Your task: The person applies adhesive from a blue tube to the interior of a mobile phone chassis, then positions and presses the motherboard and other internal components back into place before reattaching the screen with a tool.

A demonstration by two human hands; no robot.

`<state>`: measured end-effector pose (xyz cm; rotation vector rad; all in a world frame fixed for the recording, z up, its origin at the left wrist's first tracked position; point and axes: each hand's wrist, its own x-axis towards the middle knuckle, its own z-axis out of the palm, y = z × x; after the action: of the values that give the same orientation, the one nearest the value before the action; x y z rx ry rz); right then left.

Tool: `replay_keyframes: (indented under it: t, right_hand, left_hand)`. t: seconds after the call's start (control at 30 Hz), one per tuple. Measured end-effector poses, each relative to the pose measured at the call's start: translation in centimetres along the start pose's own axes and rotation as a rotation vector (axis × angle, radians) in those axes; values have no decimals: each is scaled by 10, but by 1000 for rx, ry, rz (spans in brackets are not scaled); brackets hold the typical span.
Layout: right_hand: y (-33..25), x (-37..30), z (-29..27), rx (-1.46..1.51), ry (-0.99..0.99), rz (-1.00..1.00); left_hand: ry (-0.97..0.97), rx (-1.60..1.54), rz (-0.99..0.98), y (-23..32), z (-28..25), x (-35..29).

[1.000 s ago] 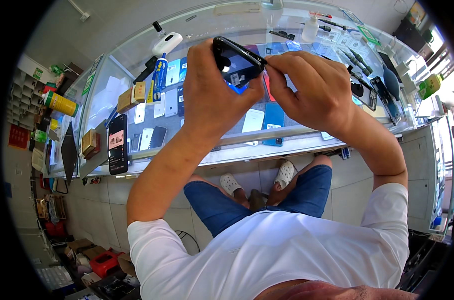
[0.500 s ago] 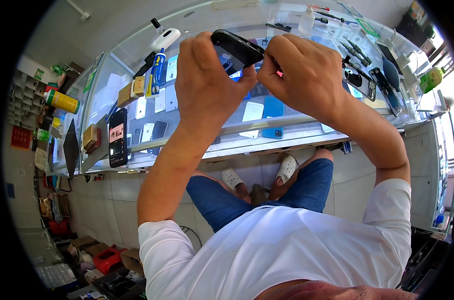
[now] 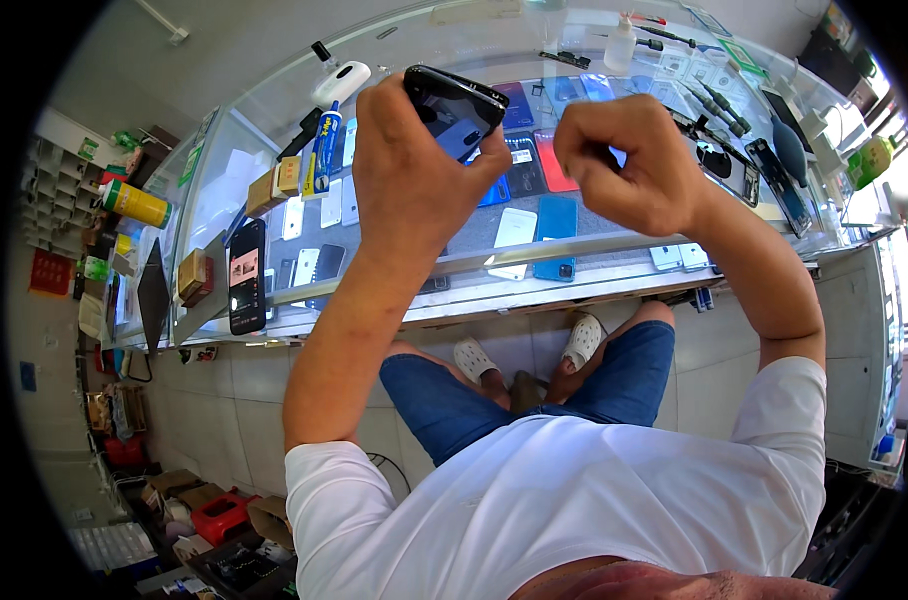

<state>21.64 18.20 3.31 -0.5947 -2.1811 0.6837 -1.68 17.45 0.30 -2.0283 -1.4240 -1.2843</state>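
Note:
My left hand grips a black smartphone by its edges, thumb along the near side and fingers behind. The phone is tilted above the glass counter, its dark glossy face reflecting light. To the right, apart from the phone, my right hand is closed with the fingers curled in; whatever is between them is hidden. Under the glass, between the hands, lie a red phone, a blue phone and a white phone.
Left on the counter are a blue and yellow glue tube, a white oval device, small boxes and a lit phone. At right lie screwdrivers, a phone frame, a blue-grey air blower and a clear bottle.
My right hand has come away from the phone's edge and moved right, fingers curled. The left hand still holds the phone, which has shifted slightly left with more of its dark face showing.

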Motion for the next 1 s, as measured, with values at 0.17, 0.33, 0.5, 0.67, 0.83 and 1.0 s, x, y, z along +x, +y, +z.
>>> replay_keyframes:
  t: [0.17, 0.33, 0.5, 0.67, 0.83, 1.0]
  right_hand:
    - [-11, -17, 9, 288, -624, -212]
    - [-12, -26, 25, 427, -905, -161]
    - [-11, -22, 15, 339, -864, -182]
    - [-15, -14, 3, 225, -847, -99]
    - [-4, -14, 7, 438, -515, -198]
    - [3, -7, -14, 295, -313, -88]
  left_hand:
    - [-2, -244, -111, -7, -2, 1]
    - [19, -432, -146, -9, 0, 2]
    - [-35, -791, -323, -13, -2, 3]
    - [-130, -1188, -571, -14, -5, 7]
    - [-219, -1286, -646, -24, -2, 6]
    - [-190, -1468, -748, -30, 1, 7]
